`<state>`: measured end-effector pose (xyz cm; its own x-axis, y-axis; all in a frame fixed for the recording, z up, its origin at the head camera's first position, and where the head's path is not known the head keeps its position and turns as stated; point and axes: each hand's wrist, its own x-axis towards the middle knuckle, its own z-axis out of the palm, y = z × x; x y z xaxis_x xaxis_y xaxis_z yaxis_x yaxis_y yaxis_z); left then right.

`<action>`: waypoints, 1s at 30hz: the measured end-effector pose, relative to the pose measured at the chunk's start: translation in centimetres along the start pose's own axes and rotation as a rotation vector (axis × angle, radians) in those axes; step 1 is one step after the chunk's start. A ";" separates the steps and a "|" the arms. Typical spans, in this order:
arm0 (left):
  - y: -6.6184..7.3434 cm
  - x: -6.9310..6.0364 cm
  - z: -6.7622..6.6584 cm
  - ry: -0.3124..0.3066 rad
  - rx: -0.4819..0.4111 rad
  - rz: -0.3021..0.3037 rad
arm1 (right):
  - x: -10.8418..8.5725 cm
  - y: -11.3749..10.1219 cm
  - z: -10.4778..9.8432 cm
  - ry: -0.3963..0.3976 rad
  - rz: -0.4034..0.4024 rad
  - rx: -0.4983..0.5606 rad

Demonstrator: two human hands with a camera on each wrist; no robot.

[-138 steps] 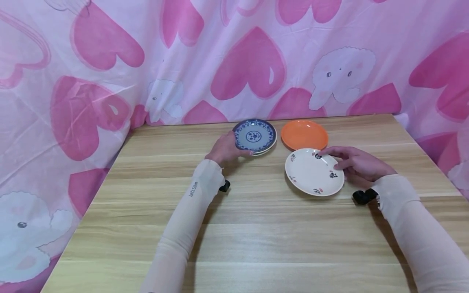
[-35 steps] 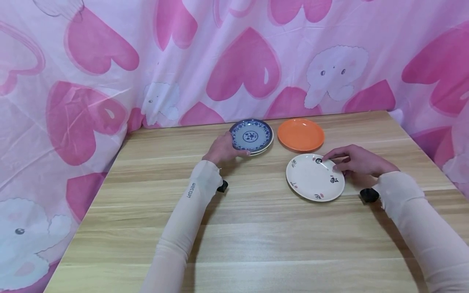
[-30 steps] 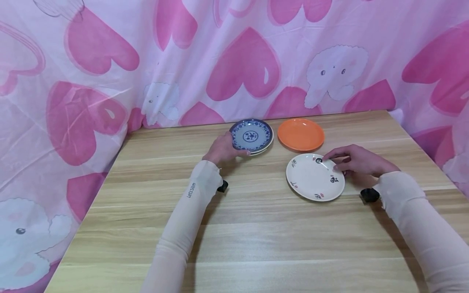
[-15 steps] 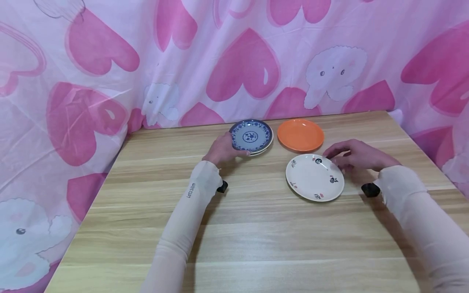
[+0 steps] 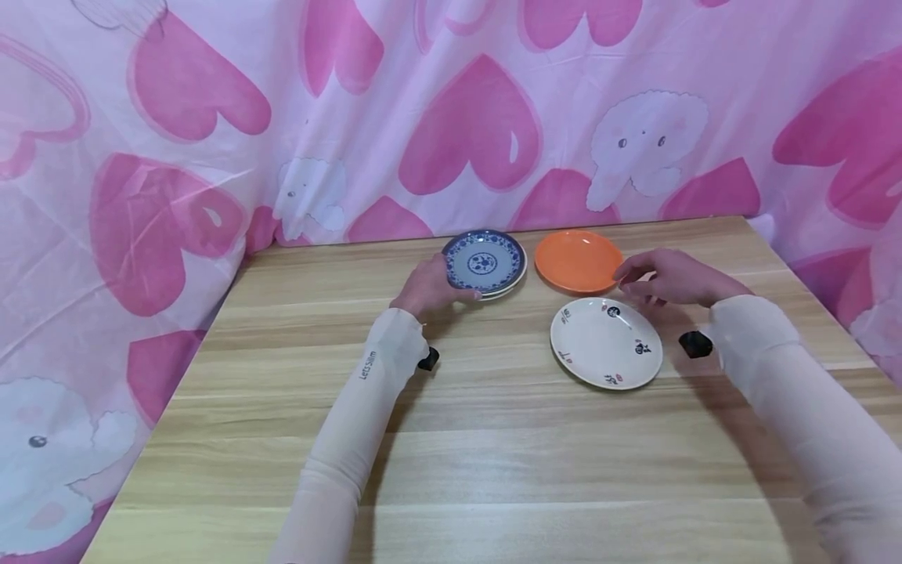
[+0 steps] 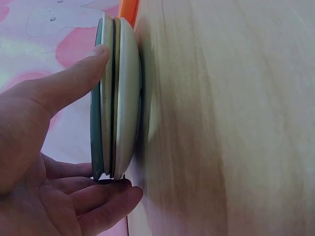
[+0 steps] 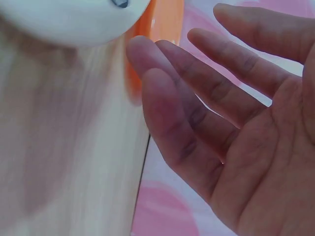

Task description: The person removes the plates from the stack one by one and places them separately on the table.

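Note:
My left hand [image 5: 431, 288] holds the edge of a stack topped by a blue-patterned plate [image 5: 482, 263] at the table's back. In the left wrist view its thumb lies on the rims of the stacked plates [image 6: 129, 98], the other fingers at their lower edge. My right hand [image 5: 672, 278] hovers at the right edge of the orange plate [image 5: 578, 261], fingers loosely bent and holding nothing; whether it touches that plate I cannot tell. Just in front lies a white plate [image 5: 604, 345] with small dark and red prints, untouched. The right wrist view shows the right hand's [image 7: 236, 118] fingers apart.
A wooden table [image 5: 451, 470] carries all the plates. Behind it and along its sides hangs a pink curtain [image 5: 338, 125] with hearts and white animals. A black wrist camera [image 5: 696, 344] sits under the right wrist, another [image 5: 428, 359] under the left.
The white plate was raised in my right hand and now lies on the table, let go. My right hand has moved back toward the orange plate. My left hand has stayed at the stack.

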<state>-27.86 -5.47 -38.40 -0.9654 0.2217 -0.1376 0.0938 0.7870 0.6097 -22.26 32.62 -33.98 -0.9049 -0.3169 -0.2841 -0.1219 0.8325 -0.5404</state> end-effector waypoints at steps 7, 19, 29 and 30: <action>0.2 0.0 0.0 -0.010 0.000 0.019 | 1.1 -2.0 -0.7 -0.013 -0.056 0.042; 0.3 -0.1 -0.1 -0.003 0.021 0.028 | 3.4 -4.6 -1.3 0.046 -0.114 0.010; 0.0 0.0 -0.2 -0.005 -0.023 0.046 | 5.0 -5.8 -0.6 0.105 -0.152 0.013; 0.0 0.0 -0.1 -0.003 -0.024 0.050 | 5.2 -5.9 -0.5 0.104 -0.157 0.017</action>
<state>-27.86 -5.57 -38.31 -0.9588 0.2624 -0.1088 0.1362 0.7608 0.6345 -26.45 26.28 -31.89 -0.9125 -0.3933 -0.1124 -0.2589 0.7682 -0.5855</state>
